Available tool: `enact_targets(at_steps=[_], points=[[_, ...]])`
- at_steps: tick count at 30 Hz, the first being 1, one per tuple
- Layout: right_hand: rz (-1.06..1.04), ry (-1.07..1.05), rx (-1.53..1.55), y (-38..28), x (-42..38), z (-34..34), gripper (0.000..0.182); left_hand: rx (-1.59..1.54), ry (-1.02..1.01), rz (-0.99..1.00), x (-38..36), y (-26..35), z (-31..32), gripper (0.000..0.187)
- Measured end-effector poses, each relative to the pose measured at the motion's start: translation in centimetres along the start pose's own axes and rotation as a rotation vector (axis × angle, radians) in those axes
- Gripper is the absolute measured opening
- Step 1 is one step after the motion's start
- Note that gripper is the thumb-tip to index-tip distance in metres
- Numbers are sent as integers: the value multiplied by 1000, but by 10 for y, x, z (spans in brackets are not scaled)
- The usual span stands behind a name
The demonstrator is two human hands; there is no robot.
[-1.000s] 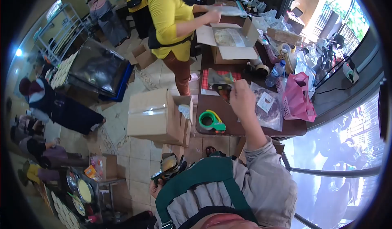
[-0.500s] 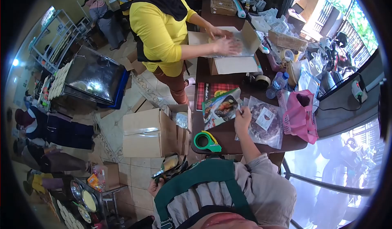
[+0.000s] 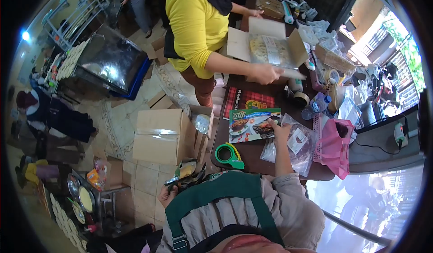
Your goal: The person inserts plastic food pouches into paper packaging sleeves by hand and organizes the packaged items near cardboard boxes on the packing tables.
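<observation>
My right hand (image 3: 282,132) grips the right edge of a green and white seasoning packet (image 3: 252,126) printed with fish dishes. The packet's front faces up over the dark table, beside a red checked printed item (image 3: 246,100). Just right of the packet lies a clear plastic bag (image 3: 300,147) with dark contents and a white label. Low on the left, at the table's near side, my left hand (image 3: 168,195) is closed on a dark packet (image 3: 186,172) with a yellowish patch. Part of that packet is hidden by my green apron strap.
A co-worker in yellow handles the flaps of an open carton (image 3: 295,50) with a bagged item inside. A green tape dispenser (image 3: 229,156) sits at the table corner. Nearby are a pink basket (image 3: 331,144), a water bottle (image 3: 315,106) and, on the floor, a cardboard box (image 3: 158,135).
The seasoning packet has turned from a steep tilt to nearly level, its front now readable. The co-worker's hands have moved apart from inside the carton, one to a near flap. The view has shifted slightly.
</observation>
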State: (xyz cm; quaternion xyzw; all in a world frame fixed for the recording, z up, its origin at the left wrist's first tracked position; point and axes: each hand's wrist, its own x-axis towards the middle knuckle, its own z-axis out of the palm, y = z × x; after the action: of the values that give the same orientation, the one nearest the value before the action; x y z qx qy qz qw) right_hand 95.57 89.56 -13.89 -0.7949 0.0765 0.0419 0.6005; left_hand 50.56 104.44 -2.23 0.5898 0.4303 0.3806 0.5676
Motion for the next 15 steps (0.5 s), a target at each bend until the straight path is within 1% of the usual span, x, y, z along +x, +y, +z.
enact_targets(at_steps=[2,3,4,6,7,8,10,13,15], points=[[83,-101,6,6,10,-2,76,13,15,17,-3,-1,-1,32],[154,-200,78,-42,-14,-11,77,30,19,40,-3,-4,-3,32],[175,-218,42,-47,-13,-12,73,48,19,62,-4,-7,-3,32],[215,-252,-23,-49,-9,-13,66,-9,48,22,-7,-9,-2,29],[168,-237,-40,-35,0,-9,55,-35,64,-5,-9,-10,-1,28],[183,-285,-25,-22,8,-11,51,-63,80,-29,-10,-10,0,27],[212,-379,10,-29,6,-17,42,-62,65,-19,-10,-5,4,26],[93,-355,-49,-18,9,-14,35,-38,56,12,-10,-7,8,27],[129,-354,-2,-16,7,-17,33,-22,36,20,-11,-10,9,28]])
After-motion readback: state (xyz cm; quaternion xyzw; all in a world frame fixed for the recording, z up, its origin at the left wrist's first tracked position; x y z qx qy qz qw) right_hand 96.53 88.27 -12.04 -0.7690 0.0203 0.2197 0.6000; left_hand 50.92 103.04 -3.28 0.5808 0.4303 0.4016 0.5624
